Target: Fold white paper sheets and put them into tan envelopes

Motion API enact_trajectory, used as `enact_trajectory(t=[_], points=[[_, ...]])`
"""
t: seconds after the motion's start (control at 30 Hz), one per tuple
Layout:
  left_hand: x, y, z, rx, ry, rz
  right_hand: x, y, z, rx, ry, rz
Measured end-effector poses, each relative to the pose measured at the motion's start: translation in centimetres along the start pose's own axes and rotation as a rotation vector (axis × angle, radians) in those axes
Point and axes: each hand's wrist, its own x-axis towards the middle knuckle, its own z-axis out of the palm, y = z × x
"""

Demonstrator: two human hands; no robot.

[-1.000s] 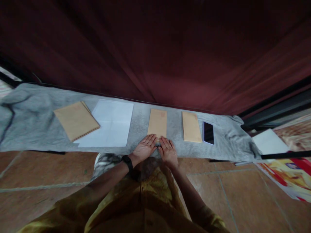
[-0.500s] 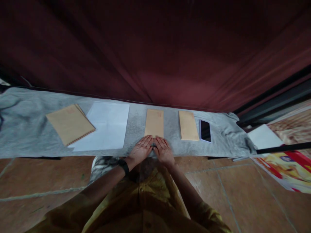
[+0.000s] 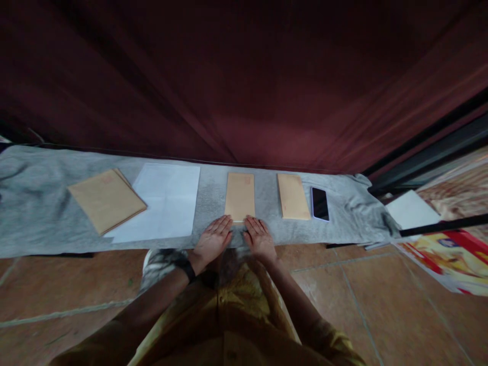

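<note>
Across the top of the frame, from left edge to right, a dark red curtain [image 3: 244, 96]. Below, from the left edge well past the middle, a long grey cloth [image 3: 30, 213], wrinkled toward both ends. At left on the cloth, a stack of brown envelopes [image 3: 104, 201], set askew, with one corner over white paper [image 3: 171, 203]. Right of that, lying flat with near edge close to the cloth's near edge, the paper. Lower left of centre, a dark watch [image 3: 189, 270] on the left wrist, then the left hand [image 3: 212, 239], palm down, open and flat, with fingertips at the near left corner of an envelope [image 3: 239, 195] and nothing gripped. At centre, the envelope, flat on the cloth, upright in the frame, with a pale strip along the near edge. Just right of centre, the right hand [image 3: 261, 239], likewise flat and open, fingertips at the near right corner, holding nothing; whether pressing or merely resting, impossible to tell. Farther right, more envelopes [image 3: 293, 197], slightly tilted, and just beside them a phone [image 3: 320, 204], face up with a dark screen. At far right, beyond the cloth, a white sheet [image 3: 413, 210] and, below, a red and yellow printed panel [image 3: 450, 256].
</note>
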Motion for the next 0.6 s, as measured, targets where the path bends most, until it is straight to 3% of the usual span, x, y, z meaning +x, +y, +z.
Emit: enact_trajectory(t=[0.23,0.4,0.6], points=[[1.0,0.3,-0.6,0.007,0.021,-0.034,-0.2,0.0,-0.1,-0.003,0.027,0.001],[5.2,1.5,-0.9,-0.034,0.003,-0.017,-0.2,0.0,0.7,-0.014,0.073,0.011],[10.6,2.3,1.5,-0.028,-0.122,0.082,-0.2,0.1,1.4,-0.001,0.111,0.015]])
